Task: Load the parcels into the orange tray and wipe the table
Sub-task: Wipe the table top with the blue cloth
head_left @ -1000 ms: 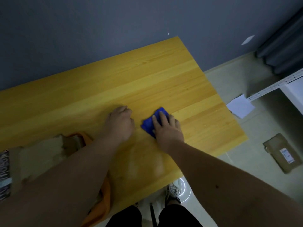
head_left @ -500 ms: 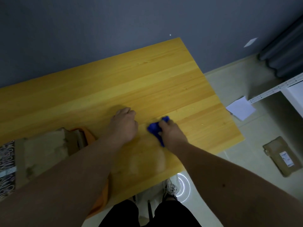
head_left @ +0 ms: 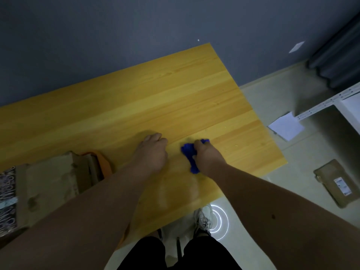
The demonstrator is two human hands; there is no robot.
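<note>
My right hand (head_left: pixel 208 158) is closed on a bunched blue cloth (head_left: pixel 188 152) near the front of the yellow wooden table (head_left: pixel 155 98). Just left of it, my left hand (head_left: pixel 153 152) rests on the tabletop with its fingers curled and nothing in it. At the table's left end, brown cardboard parcels (head_left: pixel 50 178) are stacked in the orange tray (head_left: pixel 104 162), of which only a strip of rim shows. A patterned dark parcel (head_left: pixel 7 195) lies at the far left edge. My left forearm hides part of the tray.
A grey wall runs behind the table. On the tiled floor to the right lie a brown parcel with a white label (head_left: pixel 335 182) and a white sheet (head_left: pixel 285 126). A white metal shelf (head_left: pixel 331 102) stands at the right. My shoe (head_left: pixel 203 219) is below the table edge.
My right hand has gone from lying flat on the spread cloth to gripping it bunched up. My left hand has stayed in place.
</note>
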